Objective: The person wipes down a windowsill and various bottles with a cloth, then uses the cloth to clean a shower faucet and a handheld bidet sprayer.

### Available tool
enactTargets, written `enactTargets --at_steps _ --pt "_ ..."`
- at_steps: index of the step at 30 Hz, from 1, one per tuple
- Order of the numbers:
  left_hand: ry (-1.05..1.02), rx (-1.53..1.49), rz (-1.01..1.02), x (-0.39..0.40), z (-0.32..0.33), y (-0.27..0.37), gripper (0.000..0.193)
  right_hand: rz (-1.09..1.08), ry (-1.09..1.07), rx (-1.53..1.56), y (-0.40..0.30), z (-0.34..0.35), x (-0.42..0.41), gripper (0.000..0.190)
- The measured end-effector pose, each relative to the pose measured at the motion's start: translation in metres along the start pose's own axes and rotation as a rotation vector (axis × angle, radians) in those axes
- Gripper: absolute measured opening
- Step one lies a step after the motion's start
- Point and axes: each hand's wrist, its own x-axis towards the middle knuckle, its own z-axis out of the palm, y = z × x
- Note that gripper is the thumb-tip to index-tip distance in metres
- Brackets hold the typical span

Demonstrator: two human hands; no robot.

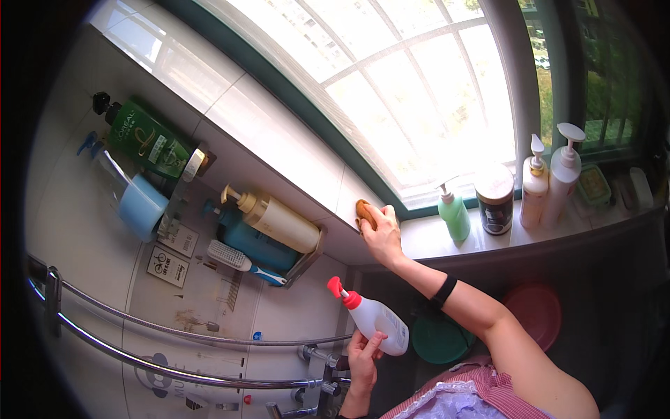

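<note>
My left hand (365,356) grips the lower part of a white pump bottle (378,322) with a red pump head, tilted, near the shower fittings. At the corner of the tiled window ledge (293,152), my right hand (382,235) presses a folded brown cloth (366,212) onto the tile. To the right of this hand, a green pump bottle (454,214) and a dark jar with a pale lid (494,201) stand on the ledge.
Two white pump bottles (535,191) and a green soap box (594,186) stand farther right. Wall shelves hold a green L'Oréal bottle (149,139), a beige pump bottle (280,220) and a brush (230,255). A chrome shower rail (183,369) crosses below. Green (442,338) and red basins (534,317) lie lower.
</note>
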Motion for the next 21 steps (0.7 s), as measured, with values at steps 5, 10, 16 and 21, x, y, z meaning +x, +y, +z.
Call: enactTargets --at_steps 5,10,16,21 --pt "0.002 0.022 -0.004 0.000 -0.008 -0.002 0.019 -0.385 0.014 0.152 -0.100 0.003 0.010 0.037" --pt "0.034 -0.002 -0.020 0.000 -0.009 0.002 0.021 -0.693 0.036 0.238 -0.166 0.009 0.065 0.036" --pt "0.062 -0.004 -0.034 0.003 -0.021 -0.001 0.021 -0.648 -0.005 0.216 -0.220 0.015 0.117 0.040" --pt "0.058 -0.024 -0.052 0.008 -0.024 -0.006 0.020 -0.304 0.111 0.108 -0.096 0.017 0.072 0.038"
